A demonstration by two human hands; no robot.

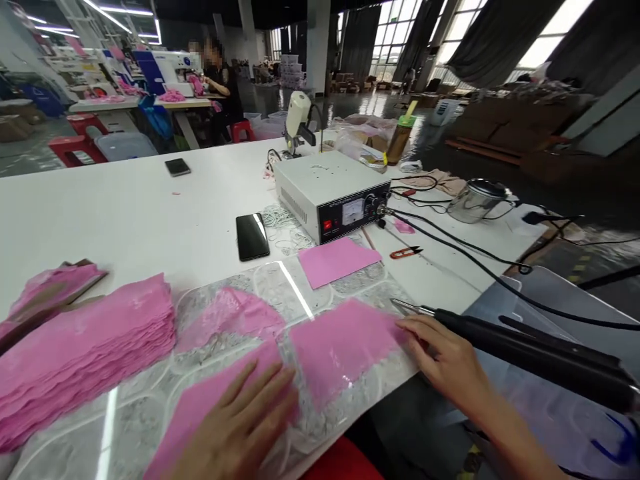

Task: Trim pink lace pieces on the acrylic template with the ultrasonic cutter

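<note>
My left hand (240,420) lies flat with fingers spread on a pink fabric piece (200,407), somewhat blurred. At the right, my right hand (445,353) has its fingers and thumb closed at the right edge of another pink fabric piece (345,343), which lies flat on a clear patterned mat (140,407). Just beyond that hand, a black handheld tool (520,347) with a thin metal tip rests across the table edge. A crumpled pink piece (235,317) and a flat pink piece (340,259) lie farther back on the mat.
A tall stack of pink fabric (95,347) stands left, dark straps beside it. Behind are a phone (253,237), a control box (330,187) with a lit red switch, orange thread snips (406,252) and a glass jug (477,200). Cables run right. A person (223,87) sits at a sewing machine.
</note>
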